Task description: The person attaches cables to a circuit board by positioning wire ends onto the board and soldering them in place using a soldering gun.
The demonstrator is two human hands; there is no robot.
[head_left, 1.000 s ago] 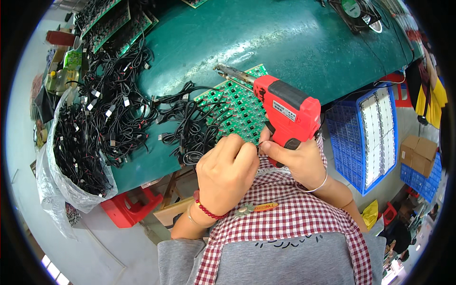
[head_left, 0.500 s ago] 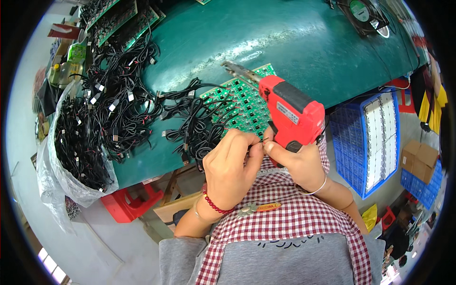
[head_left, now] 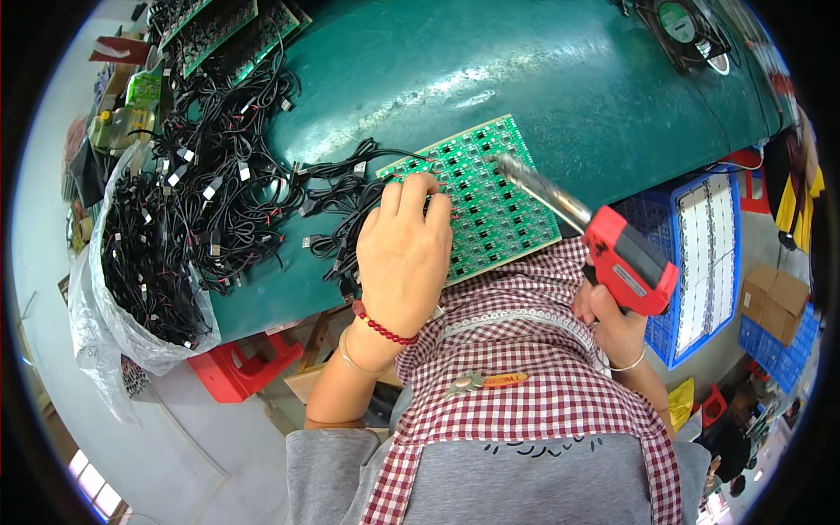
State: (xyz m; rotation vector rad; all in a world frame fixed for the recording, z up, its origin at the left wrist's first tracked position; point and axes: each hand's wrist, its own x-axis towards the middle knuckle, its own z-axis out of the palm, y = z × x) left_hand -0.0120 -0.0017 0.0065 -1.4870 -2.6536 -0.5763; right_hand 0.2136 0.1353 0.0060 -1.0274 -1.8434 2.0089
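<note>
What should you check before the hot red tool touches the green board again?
1. Left hand steadies the green circuit board: ok.
2. Right hand grips the red soldering gun: ok.
3. Gun's metal tip is over the board: ok.
4. Left fingers are apart from the tip: ok.
5. Black cables touch the board's left edge: not ok.
6. Tip touching a joint: cannot tell.

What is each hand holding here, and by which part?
Right hand grips the red soldering gun by its handle. Left hand holds nothing; its fingers rest on the green circuit board.
</note>
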